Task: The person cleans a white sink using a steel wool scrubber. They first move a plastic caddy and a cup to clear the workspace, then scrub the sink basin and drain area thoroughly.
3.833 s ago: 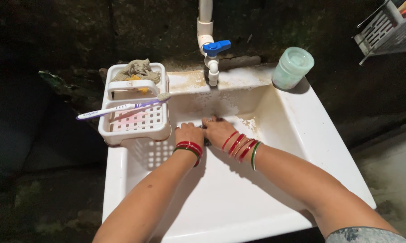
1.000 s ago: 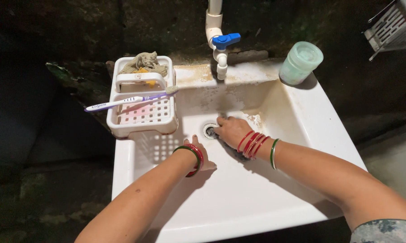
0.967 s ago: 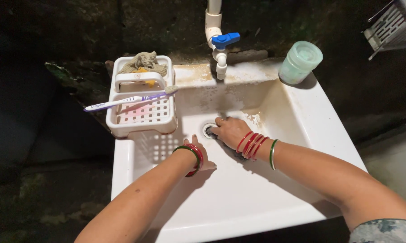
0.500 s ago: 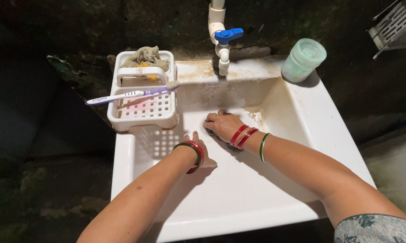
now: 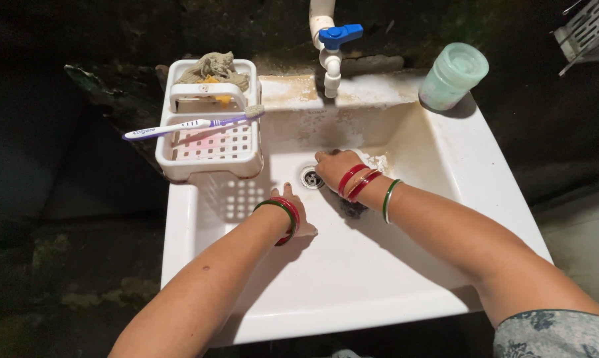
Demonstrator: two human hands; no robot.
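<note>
Both hands in sink [image 5: 445,166]: right hand [image 5: 332,169] fingers closed on a dark scrubber near drain [image 5: 311,177]; left hand [image 5: 293,212] flat, empty. Advise firm, even strokes.

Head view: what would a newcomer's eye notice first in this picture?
Probably the two hands in the white sink: the right hand presses the stained basin beside the drain, and the left hand rests flat nearer the front. Next, a blue-handled tap above, and a toothbrush across the white caddy at left.
</note>
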